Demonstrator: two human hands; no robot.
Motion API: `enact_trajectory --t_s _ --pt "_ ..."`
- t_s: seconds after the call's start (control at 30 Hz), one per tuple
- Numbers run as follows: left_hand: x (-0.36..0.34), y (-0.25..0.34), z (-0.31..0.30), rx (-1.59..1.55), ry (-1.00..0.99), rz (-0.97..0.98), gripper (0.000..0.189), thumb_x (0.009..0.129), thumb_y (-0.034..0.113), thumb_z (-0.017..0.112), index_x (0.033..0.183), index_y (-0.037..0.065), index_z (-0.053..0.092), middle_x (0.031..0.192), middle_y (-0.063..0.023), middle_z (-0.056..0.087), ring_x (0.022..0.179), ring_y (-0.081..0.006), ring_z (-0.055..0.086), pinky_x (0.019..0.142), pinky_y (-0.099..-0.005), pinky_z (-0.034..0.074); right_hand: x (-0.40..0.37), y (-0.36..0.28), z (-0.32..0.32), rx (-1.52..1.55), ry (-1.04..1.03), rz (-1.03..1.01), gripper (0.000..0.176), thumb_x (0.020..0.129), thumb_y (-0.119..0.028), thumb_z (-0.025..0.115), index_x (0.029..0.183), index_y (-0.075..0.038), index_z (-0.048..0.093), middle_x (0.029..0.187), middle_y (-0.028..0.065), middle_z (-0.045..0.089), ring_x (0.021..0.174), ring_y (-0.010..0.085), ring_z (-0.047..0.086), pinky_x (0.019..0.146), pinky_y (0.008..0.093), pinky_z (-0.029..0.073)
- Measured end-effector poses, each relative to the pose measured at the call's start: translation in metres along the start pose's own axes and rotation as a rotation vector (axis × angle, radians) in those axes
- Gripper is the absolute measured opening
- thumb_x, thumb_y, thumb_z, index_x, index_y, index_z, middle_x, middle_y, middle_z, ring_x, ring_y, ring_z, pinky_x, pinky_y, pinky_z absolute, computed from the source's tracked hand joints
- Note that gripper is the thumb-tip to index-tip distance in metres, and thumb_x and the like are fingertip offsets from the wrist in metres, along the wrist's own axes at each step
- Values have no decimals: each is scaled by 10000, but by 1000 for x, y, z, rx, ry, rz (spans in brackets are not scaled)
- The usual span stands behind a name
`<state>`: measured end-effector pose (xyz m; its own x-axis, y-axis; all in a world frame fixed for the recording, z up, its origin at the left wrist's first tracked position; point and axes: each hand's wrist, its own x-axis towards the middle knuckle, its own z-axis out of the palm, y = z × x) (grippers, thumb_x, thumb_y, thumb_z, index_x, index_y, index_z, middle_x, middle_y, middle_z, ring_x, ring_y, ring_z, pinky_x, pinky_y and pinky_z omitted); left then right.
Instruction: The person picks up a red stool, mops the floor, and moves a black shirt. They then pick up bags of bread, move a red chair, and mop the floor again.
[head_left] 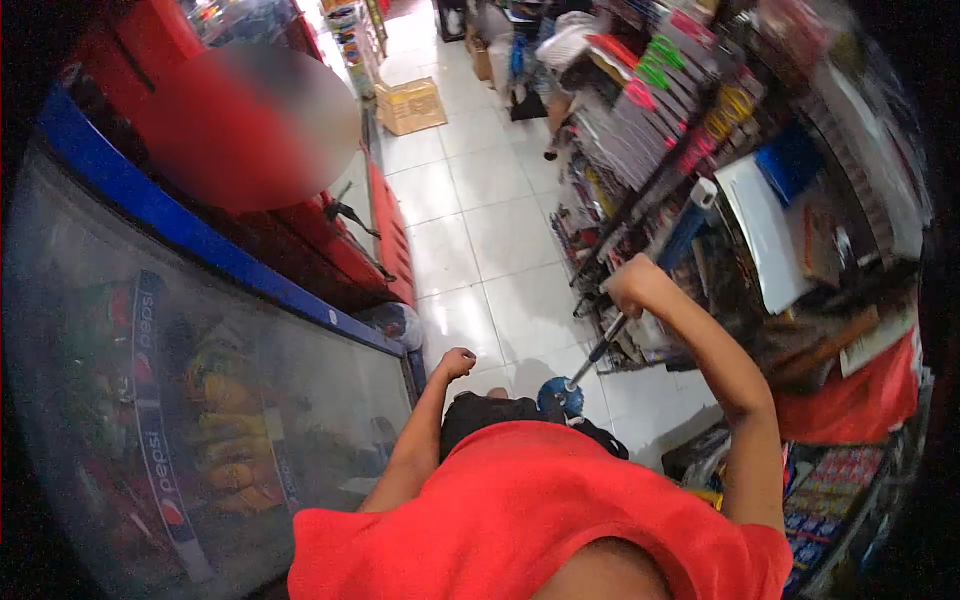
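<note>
My right hand [637, 287] is wrapped round the handle of a mop, out to the right at about waist height. The mop [601, 346] has a metal pole with a blue upper grip, slanting down and left to a round blue head [560, 398] at floor level by my feet. My left hand [458, 362] hangs over the floor on the left, its fingers curled in and nothing visible in them. The glass-fronted drinks fridge [330, 400] is nearest to it.
White tiled floor [440, 245] runs ahead between the fridge side and the crowded shelves. A cardboard box [410, 106] lies farther up the aisle. Colourful scissors [660, 62] hang on the right rack. A red cloth [850, 400] drapes over the lower right shelving.
</note>
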<state>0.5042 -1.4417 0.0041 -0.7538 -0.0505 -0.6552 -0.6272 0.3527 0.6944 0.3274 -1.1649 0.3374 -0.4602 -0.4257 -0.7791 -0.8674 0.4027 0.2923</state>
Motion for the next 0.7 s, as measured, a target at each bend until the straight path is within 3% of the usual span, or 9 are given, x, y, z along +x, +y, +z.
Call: enact_trajectory --t_s 0.17,0.27,0.37,0.4,0.47,0.5,0.57,0.63,0.7 --pt "25 51 -44 -50 -34 96 321 692 214 599 940 10 617 734 -125 628 573 -160 594 541 -291 483 59 26 -96 -1 98 -47 142 588 -136 625 718 -103 668 758 59 647 734 224 624 611 361 450" --pt "65 109 -57 54 94 315 633 628 337 692 1146 35 489 1037 -226 543 898 -273 558 782 -363 454 93 50 -140 -32 252 -136 158 606 -162 626 748 -104 664 737 92 645 712 243 633 570 359 478" --pt "113 197 -72 135 292 544 873 577 430 724 1268 67 331 1272 -201 323 1173 -355 305 975 -411 286 119 68 -181 34 519 -161 144 641 -209 635 701 -80 659 714 116 635 699 259 629 579 358 486" --pt "132 228 -74 221 583 787 625 622 327 705 1127 33 482 1083 -204 501 994 -297 484 840 -374 402 134 78 -192 39 607 -212 163 650 -230 633 704 -79 661 716 115 636 701 252 632 581 360 485" --pt "184 278 -102 -58 484 445 313 661 206 654 888 2 583 769 -181 588 695 -233 559 640 -327 445 164 98 -228 -13 588 -146 223 660 -297 627 690 -78 662 707 106 637 701 232 633 587 339 482" --pt "202 295 -118 -177 638 677 161 674 136 602 723 -15 576 573 -154 552 506 -187 514 517 -307 418 181 119 -240 -34 721 -192 195 656 -276 623 677 -85 658 694 96 636 676 226 630 573 337 479" --pt "239 329 -158 -68 804 774 208 679 182 638 713 -14 576 625 -157 582 551 -175 522 548 -321 429 184 154 -281 66 786 -215 157 651 -239 625 679 -86 645 710 104 629 693 230 624 550 326 468" --pt "276 347 -200 46 972 920 243 688 207 650 687 -22 571 606 -150 582 540 -167 506 541 -326 425 190 188 -307 486 1161 -676 207 721 -94 575 919 -63 631 771 108 618 731 262 611 607 338 466" --pt "331 325 -246 -268 1074 760 280 701 233 656 649 -25 561 572 -132 567 520 -159 487 514 -328 409 202 212 -330 809 1012 -1021 221 750 -100 567 962 -76 625 776 105 621 733 254 611 624 334 466"
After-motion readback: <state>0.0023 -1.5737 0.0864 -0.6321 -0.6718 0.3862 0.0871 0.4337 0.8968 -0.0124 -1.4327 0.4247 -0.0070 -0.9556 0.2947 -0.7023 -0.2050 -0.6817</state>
